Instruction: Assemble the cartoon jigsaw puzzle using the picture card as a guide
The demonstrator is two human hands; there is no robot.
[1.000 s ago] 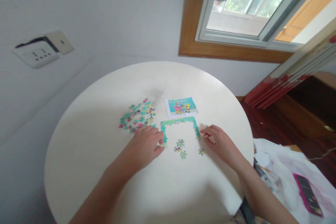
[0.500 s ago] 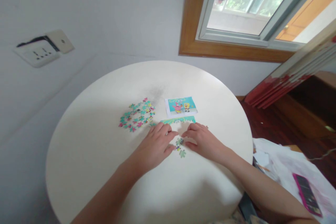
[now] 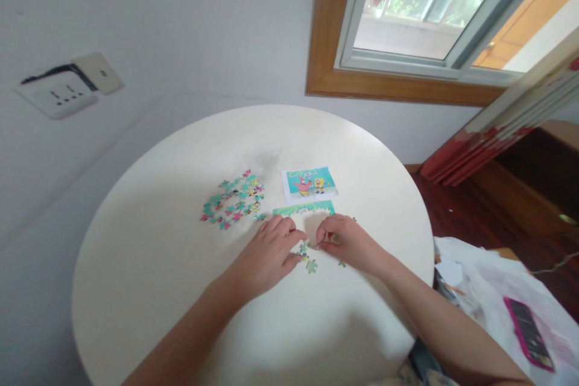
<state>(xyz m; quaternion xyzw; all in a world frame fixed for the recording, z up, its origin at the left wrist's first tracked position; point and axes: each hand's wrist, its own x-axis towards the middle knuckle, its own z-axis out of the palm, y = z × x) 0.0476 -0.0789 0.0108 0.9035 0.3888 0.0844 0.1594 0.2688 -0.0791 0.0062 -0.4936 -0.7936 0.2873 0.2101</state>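
Observation:
My right hand (image 3: 346,240) pinches a puzzle piece (image 3: 319,246) between thumb and forefinger, just above the white table. To its left is my left hand (image 3: 274,246), thumb and forefinger apart around the edge of a few small green puzzle pieces (image 3: 303,248); whether it touches them I cannot tell. A pale green piece (image 3: 312,266) lies alone nearer to me. Beyond my fingers is a joined strip of puzzle (image 3: 312,207), turquoise and green, partly hidden by both hands. Above the strip lies a printed picture card (image 3: 311,184) with pink and yellow cartoon figures.
A spread of loose turquoise, pink and yellow puzzle pieces (image 3: 233,199) lies left of the card. One more small piece (image 3: 342,263) is under my right wrist. The round white table (image 3: 149,265) stands against the wall. A pink-edged phone (image 3: 528,333) rests on white plastic at right.
My right thumb and forefinger have closed on a puzzle piece from the little group and lifted it slightly to the right. The left hand has barely moved.

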